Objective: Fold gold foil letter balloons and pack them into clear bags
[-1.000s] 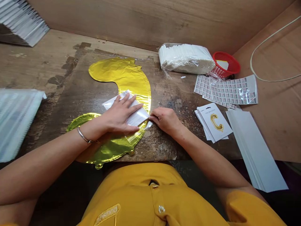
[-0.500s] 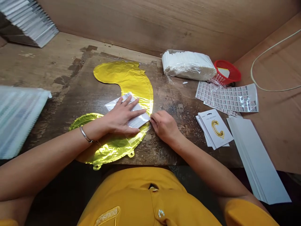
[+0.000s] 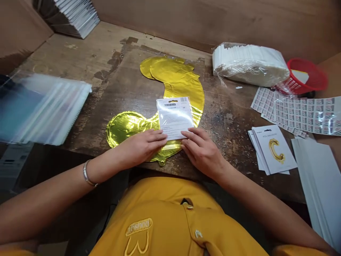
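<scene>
A gold foil balloon (image 3: 181, 80), folded over on itself, lies flat on the scarred wooden table (image 3: 112, 81). On top of it sits a white printed backing card (image 3: 175, 118), upright and showing its barcode side. My left hand (image 3: 142, 147) lies on the foil, its fingertips against the card's lower left edge. My right hand (image 3: 202, 153) presses at the card's lower right edge, with its fingers spread a little. The foil beneath the card is hidden.
A stack of clear sleeves (image 3: 45, 108) lies at the left, with a pile of packaged sheets (image 3: 71, 17) behind it. To the right are a bagged white bundle (image 3: 250, 65), a red basket (image 3: 306, 76), sticker sheets (image 3: 301, 113), gold "C" balloon cards (image 3: 274, 149) and white strips (image 3: 319, 185).
The card has turned from slanted under my left hand to upright, with both hands at its lower edge. The balloon's upper end now lies doubled over. The view has shifted right.
</scene>
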The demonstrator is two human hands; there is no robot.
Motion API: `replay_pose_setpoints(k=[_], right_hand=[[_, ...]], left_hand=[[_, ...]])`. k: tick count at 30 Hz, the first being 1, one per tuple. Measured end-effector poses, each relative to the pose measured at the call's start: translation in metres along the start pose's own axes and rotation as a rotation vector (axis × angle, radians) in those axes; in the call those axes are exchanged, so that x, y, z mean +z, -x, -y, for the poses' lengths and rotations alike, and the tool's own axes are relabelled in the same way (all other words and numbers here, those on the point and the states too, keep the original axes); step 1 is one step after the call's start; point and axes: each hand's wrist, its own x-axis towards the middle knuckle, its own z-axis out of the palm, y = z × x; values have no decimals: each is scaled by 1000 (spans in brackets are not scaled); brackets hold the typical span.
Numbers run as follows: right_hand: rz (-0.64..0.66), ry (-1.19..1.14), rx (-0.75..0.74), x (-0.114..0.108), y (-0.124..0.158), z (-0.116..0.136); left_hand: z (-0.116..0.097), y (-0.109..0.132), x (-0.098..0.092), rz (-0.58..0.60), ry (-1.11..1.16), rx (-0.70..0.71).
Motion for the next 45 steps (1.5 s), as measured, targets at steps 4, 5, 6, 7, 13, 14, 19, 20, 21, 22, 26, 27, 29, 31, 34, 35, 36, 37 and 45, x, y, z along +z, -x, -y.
replay_pose_setpoints(k=[4, 5, 6, 7, 13, 14, 19, 20, 21, 22, 26, 27, 29, 31, 34, 35, 36, 37, 45], right_hand=[[39, -229, 88, 3, -11, -3], [46, -227, 98, 4, -13, -2], [52, -208, 90, 5, -15, 1], [53, -179, 71, 7, -16, 6], [41, -116, 22, 24, -19, 40], [30, -116, 26, 27, -18, 42], [11, -155, -44, 29, -13, 41], [8, -139, -28, 28, -13, 41], [9, -117, -7, 27, -13, 40], [18, -98, 8, 26, -13, 41], [108, -111, -57, 18, -14, 43], [105, -106, -64, 16, -16, 43], [70, -74, -50, 14, -21, 41], [52, -50, -35, 16, -26, 36], [82, -86, -37, 21, -31, 30], [92, -102, -33, 23, -31, 29], [102, -116, -29, 25, -31, 28], [113, -129, -26, 26, -30, 28], [52, -424, 158, 17, -30, 36]], left_hand=[[3, -3, -2, -5, 52, 3], [3, -3, -2, -13, 61, 9], [4, -3, -2, -23, 64, 11], [4, -3, -2, -25, 63, 3], [3, -2, 3, -25, 83, -30], [4, -2, 3, -26, 91, -29], [5, -1, 3, -35, 108, -24], [6, -1, 3, -35, 114, -28], [6, -1, 3, -32, 120, -35], [6, -1, 3, -29, 128, -41], [6, -2, 4, -21, 149, -42], [6, -2, 4, -27, 149, -38], [7, -1, 5, -48, 144, -27], [8, -1, 6, -68, 134, -13], [9, -1, 6, -88, 99, 22], [9, -2, 5, -93, 85, 33], [8, -3, 4, -101, 73, 44], [7, -4, 4, -110, 65, 49], [-5, -19, 11, -261, 42, -7]])
